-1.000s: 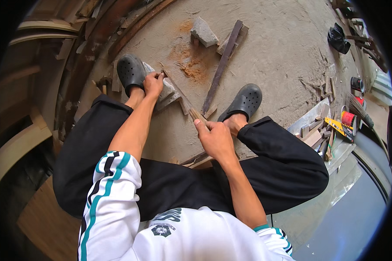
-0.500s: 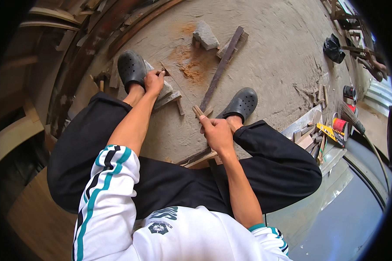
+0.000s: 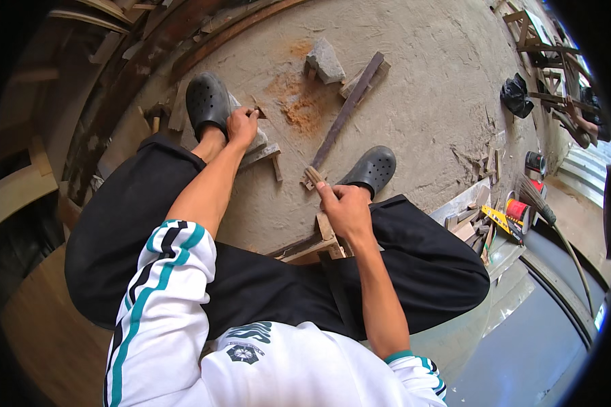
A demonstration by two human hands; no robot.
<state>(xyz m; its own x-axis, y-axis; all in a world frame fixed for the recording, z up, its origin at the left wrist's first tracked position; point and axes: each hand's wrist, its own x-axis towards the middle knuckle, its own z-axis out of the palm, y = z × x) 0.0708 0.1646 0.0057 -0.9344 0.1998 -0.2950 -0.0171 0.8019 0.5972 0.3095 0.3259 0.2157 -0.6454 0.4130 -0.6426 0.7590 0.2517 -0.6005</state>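
My left hand (image 3: 242, 126) is closed beside the left dark clog (image 3: 208, 102), pinching a small brown wooden end piece (image 3: 260, 113). A thin, wire-like line (image 3: 282, 139) runs from there toward my right hand; whether it is a blade or a wire I cannot tell. My right hand (image 3: 348, 209) grips a short wooden piece with a grooved end (image 3: 313, 176), near the right clog (image 3: 375, 169). Below that hand, pale wood pieces (image 3: 326, 229) lie close to my black trousers. Under my left hand sits a wood block (image 3: 261, 156) with a small leg-like piece.
A long dark wooden bar (image 3: 349, 105) rests on a wood block ahead, beside a rough stone (image 3: 326, 61) and orange sawdust (image 3: 304, 114). At right are a black bag (image 3: 516, 96), cans (image 3: 516, 211), a brush (image 3: 538, 199) and wood scraps (image 3: 463, 224). Timber lines the left.
The view has shifted slightly. My right hand has moved a little to the right, and more of the pale wood below it shows. My left hand stays by the clog with its grip unchanged.
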